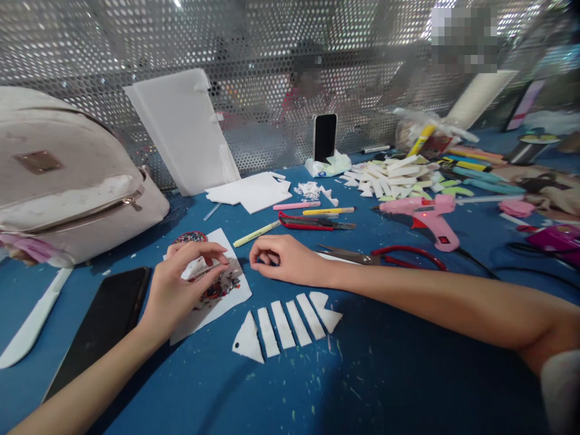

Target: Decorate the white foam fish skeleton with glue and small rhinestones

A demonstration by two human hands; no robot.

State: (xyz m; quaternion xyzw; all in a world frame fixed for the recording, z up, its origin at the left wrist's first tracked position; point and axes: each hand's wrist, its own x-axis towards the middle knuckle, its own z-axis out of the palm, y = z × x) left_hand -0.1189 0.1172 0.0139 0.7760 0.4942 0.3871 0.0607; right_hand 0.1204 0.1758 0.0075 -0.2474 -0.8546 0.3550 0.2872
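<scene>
My left hand [183,287] hovers over a white sheet [233,290] strewn with small dark and colored bits [220,285]. Its thumb and index finger are pinched together; what they hold, if anything, is too small to name. My right hand [278,260] rests on the blue table with its fingers curled in, and nothing shows in them. Below my hands lie white foam-like pieces in a fish shape: a head piece [249,338] with a dark dot, several strips [283,324] and a tail piece [325,311]. Red-handled scissors [408,255] lie behind my right forearm.
A pink glue gun [430,217], a red cutter [312,223], highlighters [328,211] and white scraps [399,175] lie farther back. A dark phone [102,326], a white knife [36,320] and a backpack [77,175] are at left. Another phone [325,138] stands upright.
</scene>
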